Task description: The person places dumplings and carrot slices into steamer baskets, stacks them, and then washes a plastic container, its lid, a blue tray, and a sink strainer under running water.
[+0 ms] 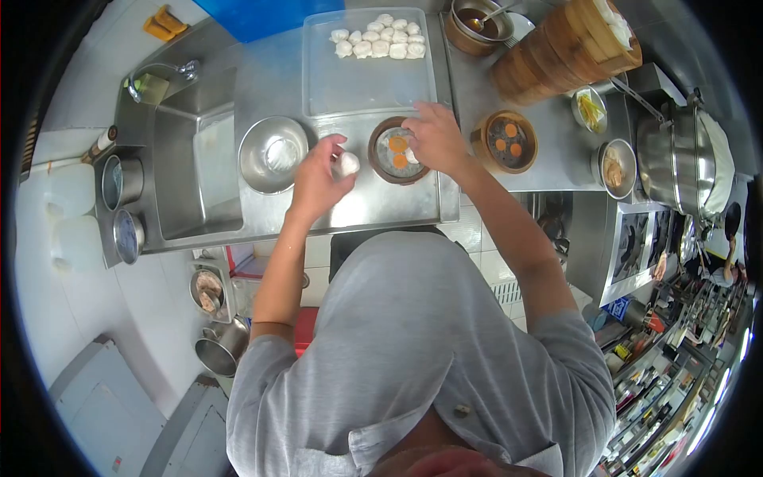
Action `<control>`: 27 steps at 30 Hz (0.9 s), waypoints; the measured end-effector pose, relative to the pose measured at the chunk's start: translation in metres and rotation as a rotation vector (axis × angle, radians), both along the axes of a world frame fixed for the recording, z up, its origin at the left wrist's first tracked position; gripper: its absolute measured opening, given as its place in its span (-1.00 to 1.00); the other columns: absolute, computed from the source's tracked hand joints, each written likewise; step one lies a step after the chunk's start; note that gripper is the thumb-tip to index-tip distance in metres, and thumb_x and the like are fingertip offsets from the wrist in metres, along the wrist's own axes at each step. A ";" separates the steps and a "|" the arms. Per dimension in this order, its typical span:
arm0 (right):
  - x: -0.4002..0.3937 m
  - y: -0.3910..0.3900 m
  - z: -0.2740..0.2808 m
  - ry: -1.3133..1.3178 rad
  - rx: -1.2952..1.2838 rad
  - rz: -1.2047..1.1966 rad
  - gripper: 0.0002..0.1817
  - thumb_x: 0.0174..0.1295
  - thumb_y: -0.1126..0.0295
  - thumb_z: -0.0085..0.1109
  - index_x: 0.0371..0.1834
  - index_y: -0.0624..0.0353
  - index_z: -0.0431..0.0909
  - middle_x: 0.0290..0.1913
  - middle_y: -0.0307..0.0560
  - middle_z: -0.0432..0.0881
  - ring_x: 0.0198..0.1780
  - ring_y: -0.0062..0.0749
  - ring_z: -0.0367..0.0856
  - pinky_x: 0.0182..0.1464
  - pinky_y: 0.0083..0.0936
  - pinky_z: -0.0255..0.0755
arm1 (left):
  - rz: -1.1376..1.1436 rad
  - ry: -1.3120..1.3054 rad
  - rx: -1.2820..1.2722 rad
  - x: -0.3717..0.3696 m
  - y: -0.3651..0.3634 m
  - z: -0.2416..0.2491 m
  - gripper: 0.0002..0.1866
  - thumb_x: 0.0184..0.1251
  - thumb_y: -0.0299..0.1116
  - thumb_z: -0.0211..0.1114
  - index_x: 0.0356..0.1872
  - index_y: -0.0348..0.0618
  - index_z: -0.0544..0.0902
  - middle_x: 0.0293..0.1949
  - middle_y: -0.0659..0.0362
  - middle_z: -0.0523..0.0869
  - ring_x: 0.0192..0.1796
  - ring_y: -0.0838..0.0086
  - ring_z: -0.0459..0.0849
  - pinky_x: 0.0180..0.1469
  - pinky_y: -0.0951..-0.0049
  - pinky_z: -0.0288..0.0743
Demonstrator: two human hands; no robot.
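My left hand [319,179] has its fingers curled round a white dough bun [349,164], held just left of a small round bamboo steamer [376,168]. Over that steamer's right side is my right hand [439,141], its fingers pointing down at a second white bun [411,156]. That bun is partly hidden by the fingers and appears pinched in them. Orange slices [398,144] lie on the steamer's pale lining. Behind both hands, a translucent plastic tray [350,87] bears several white buns [389,36] grouped at its far side.
A metal bowl [254,159] stands left of my left hand, beside a sink [171,171]. To the right are another steamer with orange slices [501,145], tall stacked steamers [548,60], small bowls [614,169] and a large pot [664,159]. Another person [722,274] is far right.
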State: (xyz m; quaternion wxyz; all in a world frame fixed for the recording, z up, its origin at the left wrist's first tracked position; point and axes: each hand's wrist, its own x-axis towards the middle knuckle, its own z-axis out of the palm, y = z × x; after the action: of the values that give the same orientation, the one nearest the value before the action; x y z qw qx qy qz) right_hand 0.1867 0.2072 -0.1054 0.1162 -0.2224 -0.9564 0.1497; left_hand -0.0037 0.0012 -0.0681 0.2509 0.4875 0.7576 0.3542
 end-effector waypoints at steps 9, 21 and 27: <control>-0.016 0.000 -0.008 -0.157 0.000 0.093 -0.70 0.26 0.40 0.11 -0.01 0.17 0.71 0.41 0.21 0.44 0.47 0.06 0.31 0.48 0.01 0.13 | 0.063 -0.065 -0.020 0.029 -0.020 -0.007 -0.32 0.01 -0.42 0.55 0.23 -0.09 0.47 -0.12 0.02 0.72 -0.05 0.15 0.72 0.03 0.20 0.61; -0.030 0.007 0.010 -0.120 -0.097 0.148 -0.85 0.17 0.45 0.23 -0.20 0.13 0.68 0.23 0.02 0.58 0.31 -0.02 0.46 0.34 -0.10 0.30 | 0.144 -0.020 -0.008 0.041 -0.034 -0.002 -0.31 0.00 -0.44 0.54 0.23 -0.11 0.46 -0.12 0.03 0.71 -0.06 0.13 0.71 0.01 0.19 0.60; -0.033 0.030 0.003 -0.220 -0.433 0.121 -0.89 0.16 0.44 0.27 -0.24 0.11 0.68 -0.16 0.00 0.74 -0.06 -0.03 0.69 0.01 -0.20 0.56 | 0.173 -0.011 -0.010 0.048 -0.037 0.002 -0.31 0.00 -0.43 0.54 0.24 -0.11 0.47 -0.11 0.03 0.71 -0.07 0.14 0.71 0.00 0.20 0.60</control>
State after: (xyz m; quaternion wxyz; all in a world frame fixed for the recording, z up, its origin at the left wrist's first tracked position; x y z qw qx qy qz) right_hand 0.1534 0.2371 -0.1023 -0.0481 -0.1994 -0.9204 0.3327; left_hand 0.0440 -0.0362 -0.0656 0.2263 0.4171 0.7971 0.3735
